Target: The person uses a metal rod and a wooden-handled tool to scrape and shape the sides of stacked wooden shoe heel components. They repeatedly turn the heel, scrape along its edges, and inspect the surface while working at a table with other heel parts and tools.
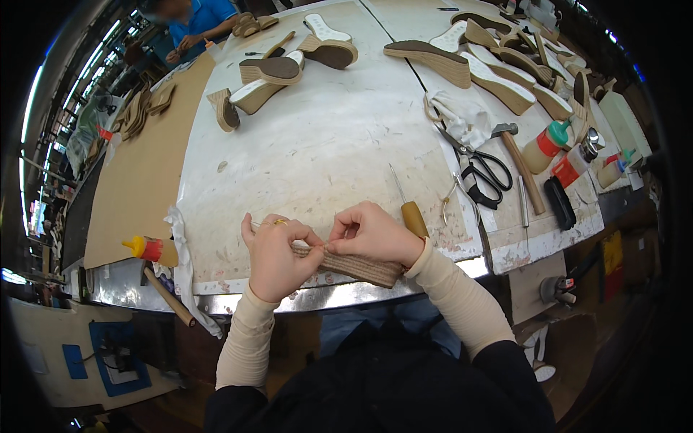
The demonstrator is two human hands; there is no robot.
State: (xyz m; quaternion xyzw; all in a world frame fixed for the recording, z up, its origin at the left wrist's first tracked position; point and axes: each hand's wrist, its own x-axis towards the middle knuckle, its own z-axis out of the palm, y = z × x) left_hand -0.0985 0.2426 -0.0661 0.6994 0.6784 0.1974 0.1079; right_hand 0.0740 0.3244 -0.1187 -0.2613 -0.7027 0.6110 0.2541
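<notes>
A wedge shoe sole (363, 270) with a ribbed, rope-like tan side lies near the table's front edge, below my hands. My left hand (280, 252) is closed at its left end, thumb and forefinger pinching the upper edge. From the other side my right hand (374, 234) bends over the sole, its thumb and forefinger pressed together at that same edge. The two sets of fingertips almost meet; whatever fine piece may lie between them is too small to make out. Just beyond my right wrist rests an awl (412, 215) with a wooden handle, its point facing away.
Nippers (459, 198), black-handled scissors (480, 169), a hammer (523, 166) and glue bottles (545, 146) lie to the right. A yellow-capped bottle (159, 250) is at the left. Several wedge soles (271, 71) spread across the far side. Another person (198, 25) sits at far left.
</notes>
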